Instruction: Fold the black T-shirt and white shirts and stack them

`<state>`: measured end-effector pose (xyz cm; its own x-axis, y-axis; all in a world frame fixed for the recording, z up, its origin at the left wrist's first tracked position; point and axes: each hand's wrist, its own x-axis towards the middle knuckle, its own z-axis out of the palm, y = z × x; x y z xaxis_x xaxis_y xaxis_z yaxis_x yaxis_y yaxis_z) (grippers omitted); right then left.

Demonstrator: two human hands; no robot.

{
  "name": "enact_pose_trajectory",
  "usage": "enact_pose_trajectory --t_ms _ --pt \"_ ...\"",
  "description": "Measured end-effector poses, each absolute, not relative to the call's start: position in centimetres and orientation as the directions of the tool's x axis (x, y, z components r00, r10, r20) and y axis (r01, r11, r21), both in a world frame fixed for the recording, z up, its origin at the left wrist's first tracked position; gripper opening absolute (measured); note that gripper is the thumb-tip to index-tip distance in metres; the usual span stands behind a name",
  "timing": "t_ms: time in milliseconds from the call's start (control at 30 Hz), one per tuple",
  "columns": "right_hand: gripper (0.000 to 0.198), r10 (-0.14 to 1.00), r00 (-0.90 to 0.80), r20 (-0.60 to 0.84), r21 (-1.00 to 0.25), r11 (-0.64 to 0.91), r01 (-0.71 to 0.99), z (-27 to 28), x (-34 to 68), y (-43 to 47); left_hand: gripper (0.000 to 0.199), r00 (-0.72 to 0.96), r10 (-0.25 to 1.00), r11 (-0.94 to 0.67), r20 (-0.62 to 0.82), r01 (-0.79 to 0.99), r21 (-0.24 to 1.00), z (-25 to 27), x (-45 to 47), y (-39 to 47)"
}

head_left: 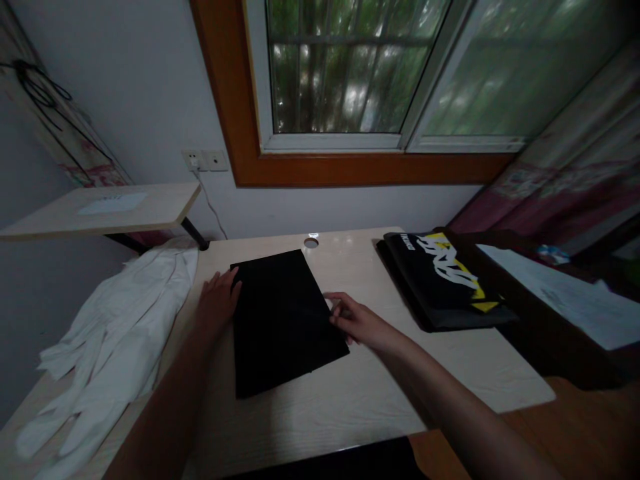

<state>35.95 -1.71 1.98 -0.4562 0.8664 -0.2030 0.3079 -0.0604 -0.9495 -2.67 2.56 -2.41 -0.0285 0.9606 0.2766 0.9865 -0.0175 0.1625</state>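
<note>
A flat, black, four-sided sheet point(285, 323) lies on the pale wooden table point(320, 413), slightly turned. Whether it is board or cloth I cannot tell. My left hand point(219, 297) rests at its upper left edge, fingers stretched out and their tips touching the border. At the right edge is my right hand point(350, 317), with the index finger extended and the other fingers loosely bent beside the sheet. To the right lies a stack of folded black clothing point(440, 280) with a white and yellow print on top.
A rumpled white garment point(135, 313) covers the table's left side, below a raised shelf point(110, 207) bearing a paper. A cable hole point(311, 243) sits near the back edge. On a dark surface at right lies a white sheet point(565, 293). The wall has a socket point(204, 161) and a window.
</note>
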Motion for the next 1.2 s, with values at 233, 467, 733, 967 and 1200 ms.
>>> enact_pose_trajectory --t_ms 233,467,733,967,1200 --pt "0.049 0.926 -0.365 -0.100 -0.963 0.001 0.268 1.6 33.6 3.1 0.052 -0.011 0.971 -0.011 0.237 0.996 0.093 -2.1 -2.4 2.3" --pt "0.039 0.963 -0.258 0.074 -0.892 0.179 0.416 -0.5 30.9 8.4 0.057 -0.008 0.977 -0.007 0.213 0.998 0.068 -2.0 -2.3 2.2" --pt "0.039 0.975 -0.199 0.100 -0.622 0.217 0.752 0.9 30.1 7.7 0.055 -0.011 0.980 -0.003 0.197 0.997 0.072 -2.2 -2.5 2.3" --pt "0.039 0.920 -0.230 0.317 -0.356 0.340 0.870 1.9 28.8 6.5 0.056 -0.004 0.975 -0.006 0.224 0.999 0.043 -2.1 -2.0 2.0" --pt "0.049 0.749 -0.561 0.352 -0.283 0.657 0.699 1.2 22.8 6.2 0.055 0.063 0.960 -0.069 0.274 0.998 0.013 -1.6 -1.7 1.6"
